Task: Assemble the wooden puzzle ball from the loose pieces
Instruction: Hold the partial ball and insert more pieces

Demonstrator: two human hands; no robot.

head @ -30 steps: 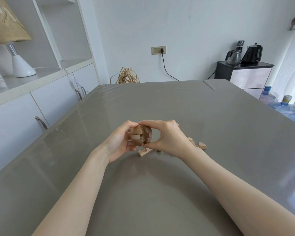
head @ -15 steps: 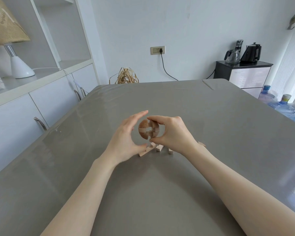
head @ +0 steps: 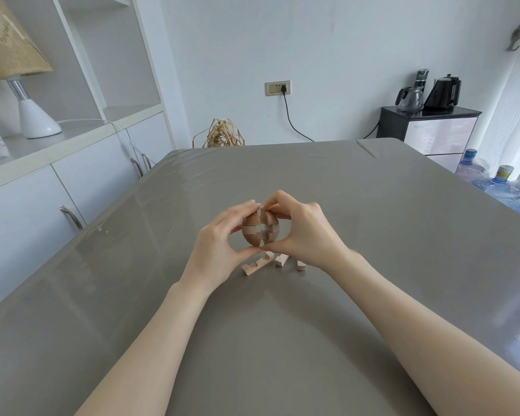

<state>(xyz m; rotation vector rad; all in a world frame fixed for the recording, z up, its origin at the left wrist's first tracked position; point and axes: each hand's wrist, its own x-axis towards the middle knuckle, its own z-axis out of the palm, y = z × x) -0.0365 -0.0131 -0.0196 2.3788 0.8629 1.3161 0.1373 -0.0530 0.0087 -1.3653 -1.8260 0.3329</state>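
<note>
A partly built wooden puzzle ball [head: 260, 229] hangs a little above the grey table [head: 373, 235], with gaps between its segments. My left hand [head: 219, 244] pinches it from the left, thumb under and fingers on top. My right hand [head: 305, 232] grips it from the right, forefinger at the top and thumb at the bottom. Below the ball a notched loose piece [head: 257, 264] lies on the table. Two shorter loose pieces [head: 282, 260] [head: 300, 265] lie beside it, partly hidden by my right hand.
White cabinets with handles [head: 69, 216] run along the table's left edge, a lamp [head: 27, 94] on their shelf. A straw bundle [head: 222, 135] sits past the far edge. A black side cabinet with kettles [head: 427, 127] and water bottles [head: 493, 181] stand at the right.
The ball has been lifted off the table and turned. My left hand opened half a second ago and has now closed on the ball again. The loose pieces under it came into view.
</note>
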